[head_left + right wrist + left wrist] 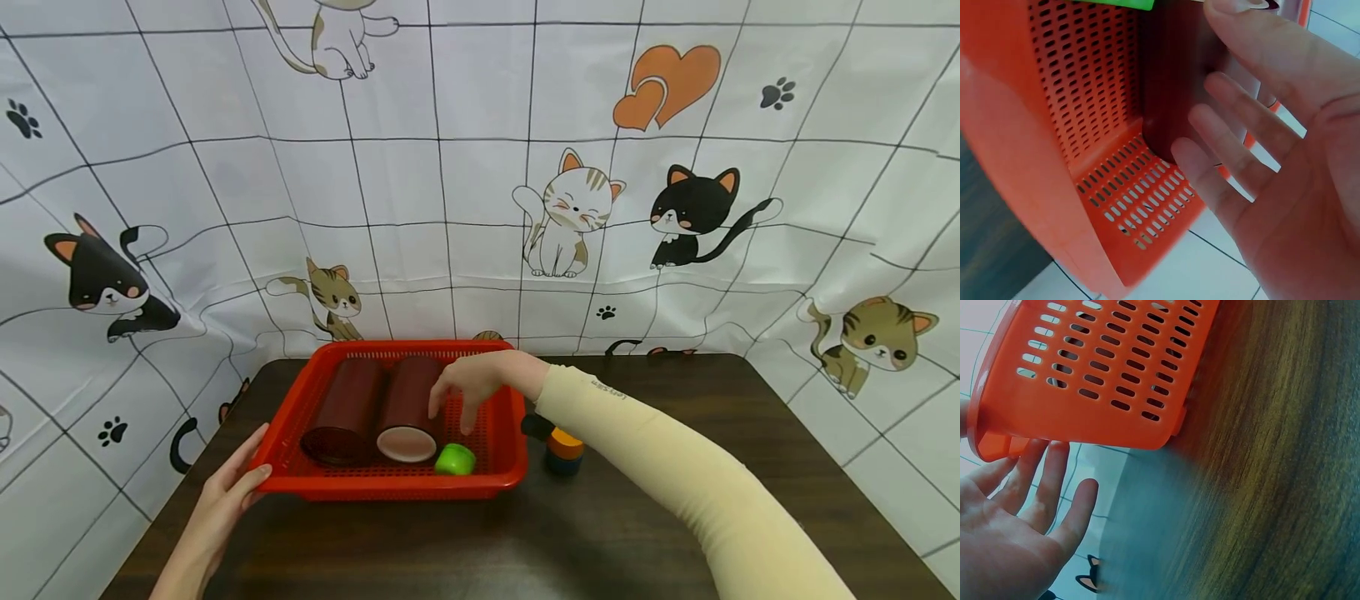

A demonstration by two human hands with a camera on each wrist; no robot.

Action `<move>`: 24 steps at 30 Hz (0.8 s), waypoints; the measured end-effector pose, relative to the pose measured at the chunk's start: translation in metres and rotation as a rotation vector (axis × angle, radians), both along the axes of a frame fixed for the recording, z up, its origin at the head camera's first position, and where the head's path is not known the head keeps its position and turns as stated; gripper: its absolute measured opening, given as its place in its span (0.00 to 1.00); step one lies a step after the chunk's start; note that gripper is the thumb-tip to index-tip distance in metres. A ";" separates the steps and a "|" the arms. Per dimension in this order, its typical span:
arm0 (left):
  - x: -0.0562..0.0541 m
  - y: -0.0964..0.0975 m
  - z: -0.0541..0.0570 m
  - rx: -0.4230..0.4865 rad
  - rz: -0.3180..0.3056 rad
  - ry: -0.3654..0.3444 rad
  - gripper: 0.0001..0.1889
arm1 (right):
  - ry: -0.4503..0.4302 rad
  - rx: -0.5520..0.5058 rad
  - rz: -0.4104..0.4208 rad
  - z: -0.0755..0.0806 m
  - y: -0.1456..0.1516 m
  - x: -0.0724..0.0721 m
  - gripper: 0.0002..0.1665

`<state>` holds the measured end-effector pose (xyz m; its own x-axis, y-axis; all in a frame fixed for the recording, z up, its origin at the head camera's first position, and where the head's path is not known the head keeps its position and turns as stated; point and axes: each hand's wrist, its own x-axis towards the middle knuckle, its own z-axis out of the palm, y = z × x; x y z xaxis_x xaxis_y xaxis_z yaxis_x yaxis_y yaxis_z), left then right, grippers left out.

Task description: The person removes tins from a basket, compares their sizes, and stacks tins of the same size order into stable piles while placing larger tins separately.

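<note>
A red plastic basket (405, 489) with slotted walls stands on the dark wooden table. My left hand (213, 512) holds its near left corner, thumb over the rim and fingers beneath, as the left wrist view shows on the basket wall (1104, 419). Two dark red cylinders lie side by side inside: the left cylinder (348, 408) has a dark near end, the right cylinder (408, 396) a whitish one. Over the basket's right half hovers my right hand (476, 379), fingers spread beside the right cylinder (1175, 75); whether they touch it I cannot tell. A small bright green object (455, 459) lies at the near side.
Just right of the basket stands a small object with an orange top and dark base (565, 454), next to a black item (536, 427) partly hidden by my right forearm. A white cat-print sheet (480, 183) hangs behind and beside the table (420, 550).
</note>
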<state>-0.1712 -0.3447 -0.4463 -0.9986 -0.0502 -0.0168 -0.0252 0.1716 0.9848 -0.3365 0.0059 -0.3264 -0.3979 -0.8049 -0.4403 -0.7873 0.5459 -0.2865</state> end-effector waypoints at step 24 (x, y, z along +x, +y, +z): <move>0.001 0.001 -0.003 0.003 0.007 0.007 0.35 | -0.132 0.182 0.025 -0.031 -0.011 -0.001 0.25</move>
<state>-0.1706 -0.3440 -0.4490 -0.9983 -0.0567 -0.0097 -0.0191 0.1681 0.9856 -0.3379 -0.0054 -0.3571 -0.3083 -0.7161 -0.6262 -0.7633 0.5791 -0.2864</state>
